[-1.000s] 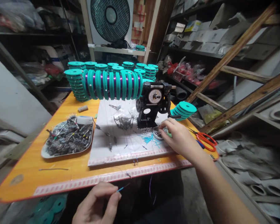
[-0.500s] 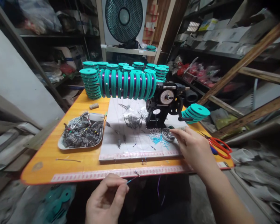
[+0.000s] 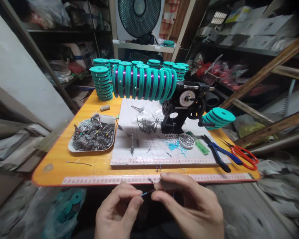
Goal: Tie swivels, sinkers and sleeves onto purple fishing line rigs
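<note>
Left hand [image 3: 119,212]: fingers clamped on blue tube [image 3: 145,193].
Right hand [image 3: 191,207]: fingers nearly together; hold unclear.
Bench [image 3: 54,156]: beyond the fingers.

Fan [image 3: 140,15] behind table; wooden ladder [image 3: 266,71] right.

Soft, fairly dim light leaves the tabletop evenly lit, with small glints on the teal spools [image 3: 144,83], while the shelves at both sides sink into shadow. Edges look smeared and stretched by wide-angle distortion, and the upper right corner goes nearly black.
</note>
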`<state>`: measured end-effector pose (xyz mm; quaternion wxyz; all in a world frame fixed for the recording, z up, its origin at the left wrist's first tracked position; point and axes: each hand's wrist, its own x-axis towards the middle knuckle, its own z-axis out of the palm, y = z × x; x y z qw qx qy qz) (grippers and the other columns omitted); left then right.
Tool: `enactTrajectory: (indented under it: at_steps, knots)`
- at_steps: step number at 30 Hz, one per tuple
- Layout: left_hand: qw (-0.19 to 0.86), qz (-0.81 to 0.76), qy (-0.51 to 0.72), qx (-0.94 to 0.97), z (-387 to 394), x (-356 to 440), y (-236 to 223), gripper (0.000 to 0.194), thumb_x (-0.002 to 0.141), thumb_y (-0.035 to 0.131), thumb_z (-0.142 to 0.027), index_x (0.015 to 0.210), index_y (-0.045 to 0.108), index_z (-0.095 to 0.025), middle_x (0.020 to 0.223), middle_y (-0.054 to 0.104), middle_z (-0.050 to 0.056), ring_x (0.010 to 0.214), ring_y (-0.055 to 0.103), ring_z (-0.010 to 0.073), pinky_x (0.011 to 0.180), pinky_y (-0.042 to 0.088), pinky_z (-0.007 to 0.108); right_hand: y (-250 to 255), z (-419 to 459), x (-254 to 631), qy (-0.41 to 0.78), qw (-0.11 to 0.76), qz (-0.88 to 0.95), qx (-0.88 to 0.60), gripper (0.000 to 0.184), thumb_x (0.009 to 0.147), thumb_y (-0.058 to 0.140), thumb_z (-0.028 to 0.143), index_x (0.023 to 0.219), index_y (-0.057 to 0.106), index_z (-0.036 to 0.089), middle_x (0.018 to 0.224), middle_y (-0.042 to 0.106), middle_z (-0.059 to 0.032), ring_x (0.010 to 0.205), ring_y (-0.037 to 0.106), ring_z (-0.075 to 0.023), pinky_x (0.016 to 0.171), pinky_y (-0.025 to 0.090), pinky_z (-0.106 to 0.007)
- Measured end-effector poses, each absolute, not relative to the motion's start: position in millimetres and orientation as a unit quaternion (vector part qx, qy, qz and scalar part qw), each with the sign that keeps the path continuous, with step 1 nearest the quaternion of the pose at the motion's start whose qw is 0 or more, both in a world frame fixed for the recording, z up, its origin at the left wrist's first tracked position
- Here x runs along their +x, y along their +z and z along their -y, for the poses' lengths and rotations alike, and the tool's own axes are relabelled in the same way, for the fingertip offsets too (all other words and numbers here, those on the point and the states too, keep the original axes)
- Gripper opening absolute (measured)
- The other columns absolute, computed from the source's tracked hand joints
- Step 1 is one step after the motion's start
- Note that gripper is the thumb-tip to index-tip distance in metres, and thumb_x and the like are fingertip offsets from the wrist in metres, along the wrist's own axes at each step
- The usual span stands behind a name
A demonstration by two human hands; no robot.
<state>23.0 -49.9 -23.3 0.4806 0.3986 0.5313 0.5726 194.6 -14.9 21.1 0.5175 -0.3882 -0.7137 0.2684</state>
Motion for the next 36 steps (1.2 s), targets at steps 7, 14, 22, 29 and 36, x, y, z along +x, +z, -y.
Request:
enactTrajectory:
  at_steps: [7, 14, 22, 29, 36]
  knots:
    - [0.501, -0.502, 0.579, 0.403, 52, 23, -19, 0.009, 0.073, 0.081, -0.029, 0.069, 0.076, -0.023, 0.07, 0.067, -0.003, 0.054, 0.056, 0.0006, 0.047, 0.045, 0.007, 28, 13, 192, 0.278, 0.507, 0.715, -0.394, 0.032, 0.084, 0.076, 0.02, 0.111, 0.063, 0.028, 0.084, 0.074, 0.0056, 0.07, 0.071, -0.0077, 0.067, 0.059, -0.012]
    - [0.513, -0.475, 0.59, 0.404, 51, 25, -19, 0.002, 0.074, 0.08, -0.025, 0.074, 0.078, -0.025, 0.072, 0.069, -0.002, 0.059, 0.063, 0.0029, 0.051, 0.051, 0.007, 29, 14, 186, 0.389, 0.485, 0.682, -0.386, 0.027, 0.077, 0.081, 0.017, 0.101, 0.068, 0.022, 0.082, 0.074, 0.001, 0.063, 0.071, -0.0115, 0.058, 0.059, -0.015]
    - [0.474, -0.458, 0.613, 0.437, 49, 26, -15, 0.011, 0.074, 0.08, -0.02, 0.078, 0.079, -0.031, 0.067, 0.069, -0.005, 0.054, 0.064, 0.0019, 0.052, 0.054, 0.007, 30, 13, 191, 0.367, 0.483, 0.697, -0.384, 0.024, 0.07, 0.086, 0.021, 0.09, 0.075, 0.025, 0.069, 0.067, 0.0023, 0.058, 0.061, -0.0092, 0.051, 0.051, -0.015]
    - [0.187, -0.443, 0.563, 0.672, 46, 15, -2, 0.016, 0.075, 0.078, -0.013, 0.086, 0.069, -0.02, 0.073, 0.072, -0.004, 0.071, 0.07, 0.0025, 0.07, 0.058, 0.004, 29, 18, 195, 0.359, 0.456, 0.717, -0.386, 0.007, 0.081, 0.075, 0.016, 0.083, 0.075, 0.023, 0.071, 0.069, 0.0004, 0.063, 0.065, -0.0114, 0.055, 0.052, -0.018]
    - [0.094, -0.417, 0.443, 0.788, 37, -7, 1, 0.02, 0.079, 0.07, -0.006, 0.094, 0.065, -0.018, 0.074, 0.069, -0.003, 0.071, 0.063, 0.002, 0.073, 0.052, 0.012, 6, 25, 184, 0.438, 0.414, 0.674, -0.428, 0.016, 0.096, 0.057, 0.021, 0.084, 0.067, 0.017, 0.079, 0.07, -0.002, 0.043, 0.057, -0.0069, 0.041, 0.048, -0.016]
